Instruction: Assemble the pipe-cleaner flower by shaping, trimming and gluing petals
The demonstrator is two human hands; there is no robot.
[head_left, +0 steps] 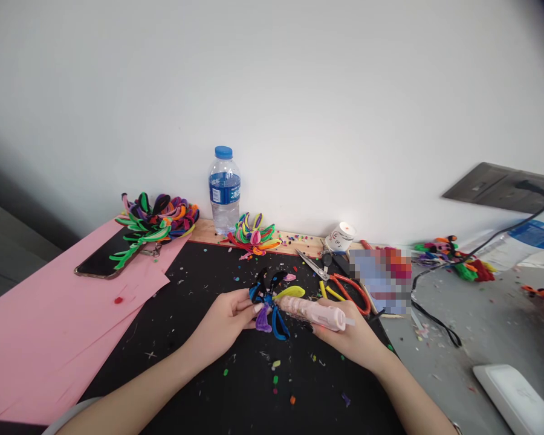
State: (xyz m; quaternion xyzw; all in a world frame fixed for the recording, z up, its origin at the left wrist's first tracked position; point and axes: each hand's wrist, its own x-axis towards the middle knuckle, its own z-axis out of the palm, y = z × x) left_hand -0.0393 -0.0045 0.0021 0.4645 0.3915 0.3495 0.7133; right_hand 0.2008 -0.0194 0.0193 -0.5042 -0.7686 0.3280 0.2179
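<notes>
Between the fingers of my left hand (229, 318) is a pipe-cleaner flower (266, 302) with black, blue, purple and yellow petals. My right hand (351, 338) is wrapped round a pale pink hot glue gun (315, 312), a clear stick jutting from its back end. The gun's nozzle points left and meets or nearly meets the flower's centre; the exact contact is hard to make out. Just beyond the right hand lie orange-handled scissors (351, 293) and yellow-handled pliers (333, 292), partly hidden.
A black mat (199, 380) with scattered fuzzy scraps covers the table, pink sheets (40, 326) at its left. Behind stand a water bottle (225, 193), pipe-cleaner bundles (158, 217) and a white cup (340, 237). A phone (102, 257) lies left; a black cable (489, 238) crosses the right side.
</notes>
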